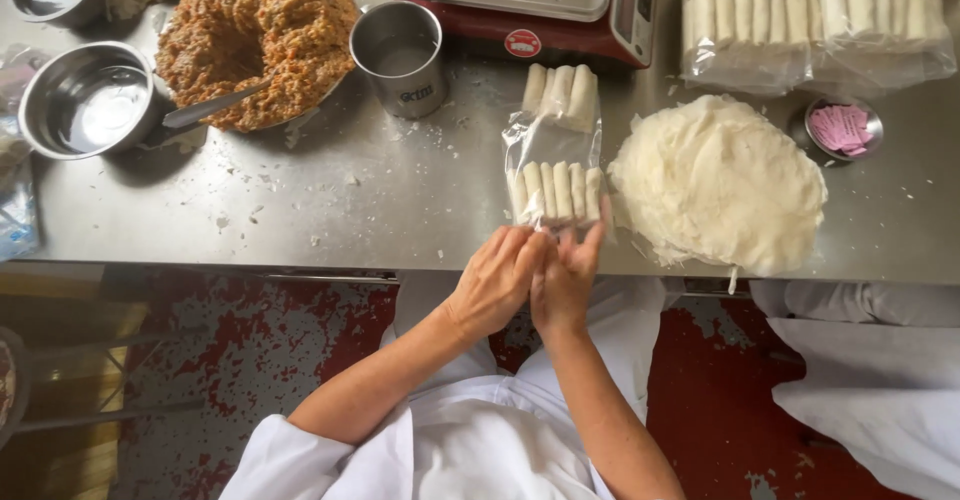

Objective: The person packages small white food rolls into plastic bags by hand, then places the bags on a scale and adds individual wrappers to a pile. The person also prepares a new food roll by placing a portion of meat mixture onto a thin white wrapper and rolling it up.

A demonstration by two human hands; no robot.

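Both hands meet at near table edge: left hand (pixel 495 280) and right hand (pixel 565 278), fingers pinched on mouth of clear bag (pixel 553 165). Bag lies flat on steel table (pixel 380 200), white rolls (pixel 557 192) side by side inside. Wrapper stack (pixel 718 182) just right, filling bowl (pixel 255 40) far left.

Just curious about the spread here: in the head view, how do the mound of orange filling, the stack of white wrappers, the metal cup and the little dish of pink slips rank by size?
1. Mound of orange filling and stack of white wrappers: alike, too close to rank.
2. Metal cup.
3. Dish of pink slips.
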